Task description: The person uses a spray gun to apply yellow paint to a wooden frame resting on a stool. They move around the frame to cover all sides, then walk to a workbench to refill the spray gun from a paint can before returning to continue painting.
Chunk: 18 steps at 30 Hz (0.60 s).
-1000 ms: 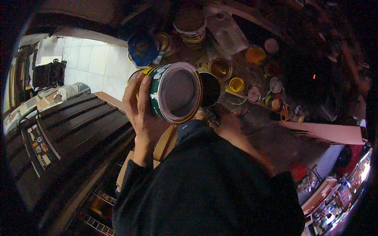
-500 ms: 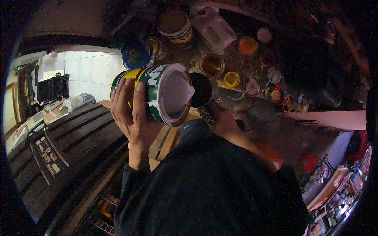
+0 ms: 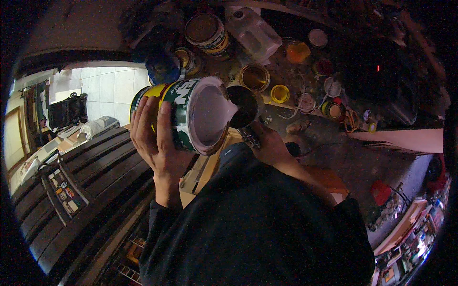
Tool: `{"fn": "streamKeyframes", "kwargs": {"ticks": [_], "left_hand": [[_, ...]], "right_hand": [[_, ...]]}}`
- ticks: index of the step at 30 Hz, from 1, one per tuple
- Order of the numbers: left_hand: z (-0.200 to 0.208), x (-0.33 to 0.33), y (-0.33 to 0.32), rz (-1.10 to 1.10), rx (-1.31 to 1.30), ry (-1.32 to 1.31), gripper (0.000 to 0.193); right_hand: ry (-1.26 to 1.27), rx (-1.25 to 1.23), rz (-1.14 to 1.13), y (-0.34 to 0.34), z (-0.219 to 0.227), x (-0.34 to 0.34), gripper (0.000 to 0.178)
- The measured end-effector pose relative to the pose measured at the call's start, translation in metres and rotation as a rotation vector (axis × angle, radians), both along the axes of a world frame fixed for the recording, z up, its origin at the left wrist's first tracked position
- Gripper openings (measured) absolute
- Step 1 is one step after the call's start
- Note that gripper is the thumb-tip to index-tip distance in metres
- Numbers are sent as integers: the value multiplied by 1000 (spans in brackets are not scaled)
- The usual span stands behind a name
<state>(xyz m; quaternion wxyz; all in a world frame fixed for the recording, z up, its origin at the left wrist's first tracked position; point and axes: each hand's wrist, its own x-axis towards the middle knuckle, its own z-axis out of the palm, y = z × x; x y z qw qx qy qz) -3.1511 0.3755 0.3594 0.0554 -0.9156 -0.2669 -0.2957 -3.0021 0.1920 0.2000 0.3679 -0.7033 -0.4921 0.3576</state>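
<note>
My left hand (image 3: 157, 131) is wrapped round a green and yellow paint can (image 3: 181, 95), which lies tipped on its side with its open mouth to the right. Pale paint (image 3: 212, 112) runs to a point at the can's lower lip and reaches the edge of a dark round cup (image 3: 243, 107). Closed fingers of my right hand (image 3: 269, 143) grip a metallic part just below that cup. Whether the cup and this part are one piece is too dark to tell. The inside of the cup looks black.
Behind the cup stand a translucent jug (image 3: 255, 35), a large paint can (image 3: 205, 31), an open tin (image 3: 254, 77) and a small yellow-filled tin (image 3: 280, 94). Orange-handled scissors (image 3: 351, 120) lie farther right. A ribbed dark surface (image 3: 95, 167) extends at my left.
The can has tilted further and shifted slightly left, and the tongue of paint at its lip has grown toward the cup. My right hand stays almost in place.
</note>
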Motion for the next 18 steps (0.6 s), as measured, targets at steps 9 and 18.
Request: {"fn": "streamKeyframes", "kwargs": {"ticks": [9, 18], "left_hand": [[0, 2, 1, -18, 20, -3, 76], [-15, -6, 2, -19, -240, -108, 101]], "right_hand": [[-5, 21, -19, -2, -4, -4, 45], [155, -105, 30, -3, -12, -4, 59]]}}
